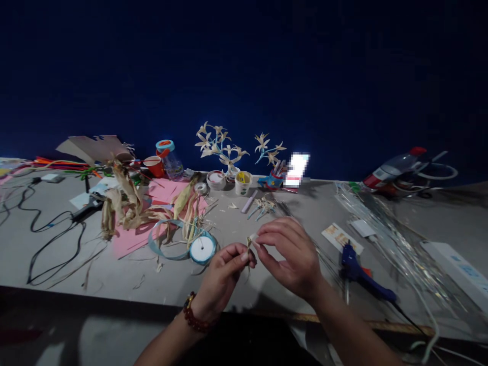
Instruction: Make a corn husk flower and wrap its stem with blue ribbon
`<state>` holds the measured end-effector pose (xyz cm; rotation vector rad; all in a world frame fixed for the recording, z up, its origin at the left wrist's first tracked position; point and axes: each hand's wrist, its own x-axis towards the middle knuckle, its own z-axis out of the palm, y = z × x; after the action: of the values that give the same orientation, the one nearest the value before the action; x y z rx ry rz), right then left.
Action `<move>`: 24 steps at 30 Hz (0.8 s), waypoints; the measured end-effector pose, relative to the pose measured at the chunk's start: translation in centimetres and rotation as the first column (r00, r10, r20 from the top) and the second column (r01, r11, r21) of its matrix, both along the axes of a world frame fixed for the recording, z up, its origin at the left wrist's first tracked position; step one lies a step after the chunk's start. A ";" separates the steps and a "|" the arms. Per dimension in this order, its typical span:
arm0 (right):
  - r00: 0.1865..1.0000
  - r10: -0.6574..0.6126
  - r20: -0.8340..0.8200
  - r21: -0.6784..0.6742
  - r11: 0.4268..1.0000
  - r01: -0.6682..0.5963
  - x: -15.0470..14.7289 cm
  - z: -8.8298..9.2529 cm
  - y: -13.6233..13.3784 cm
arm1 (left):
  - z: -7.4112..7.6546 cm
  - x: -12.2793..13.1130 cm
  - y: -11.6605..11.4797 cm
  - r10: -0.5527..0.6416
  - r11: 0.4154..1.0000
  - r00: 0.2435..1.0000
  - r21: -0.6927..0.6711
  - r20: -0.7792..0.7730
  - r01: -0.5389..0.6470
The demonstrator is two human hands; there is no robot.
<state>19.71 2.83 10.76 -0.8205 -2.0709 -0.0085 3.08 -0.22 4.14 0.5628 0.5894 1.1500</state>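
Observation:
My left hand [227, 268], with a beaded bracelet at the wrist, is closed on the thin stem of a small husk flower [249, 243] above the front of the table. The fingertips of my right hand [290, 256] pinch a pale petal at its top. Its finer details are too small to make out. Left of my hands lies a roll of blue ribbon [202, 249], partly unwound. Just beyond them is a little bunch of finished husk flowers [264, 206] with blue stems. A blue glue gun [358, 272] rests to the right of my right hand.
Dried corn husks [129, 203] and pink paper [127, 241] cover the left side, near black cables [36, 244]. Flower sprays [221, 142], tubs [243, 183] and a lit phone [297, 169] stand behind. Wires [396, 244] and a bottle [394, 169] lie right.

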 end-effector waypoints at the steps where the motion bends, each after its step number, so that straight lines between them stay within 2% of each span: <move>1: 1.000 -0.002 0.004 0.002 1.000 0.002 -0.1 0.0 0.0 | 0.1 0.0 0.0 0.003 1.000 1.000 -0.004 0.000 -0.003; 6: 1.000 -0.013 0.018 0.009 1.000 0.013 -0.4 -0.1 0.1 | 0.4 0.0 0.0 0.003 1.000 1.000 -0.015 0.006 -0.003; 9: 0.999 -0.029 -0.032 -0.005 1.000 0.029 -0.6 -0.5 -0.3 | 0.4 0.0 0.0 0.003 1.000 1.000 -0.014 0.008 -0.003; 13: 0.980 -0.067 -0.185 -0.168 0.985 0.036 -0.9 -1.3 -1.2 | 0.2 -0.1 -0.1 0.018 1.000 1.000 -0.020 0.000 -0.018; 18: 0.923 -0.050 -0.381 -0.416 0.901 -0.123 -1.4 -2.2 -1.9 | 0.4 0.0 -0.1 0.025 0.999 1.000 -0.021 -0.008 -0.025; 20: 0.903 -0.062 -0.424 -0.447 0.882 -0.149 -1.5 -2.3 -2.0 | 0.5 0.1 -0.1 0.022 1.000 1.000 -0.002 -0.016 -0.022; 24: 0.899 -0.066 -0.434 -0.444 0.884 -0.149 -1.5 -2.2 -2.1 | 0.8 0.2 -0.1 0.024 0.999 0.999 0.032 -0.038 -0.023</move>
<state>18.24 0.76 8.57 -0.9589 -1.6679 0.6720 3.27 -0.33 4.98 0.6075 0.6130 1.1748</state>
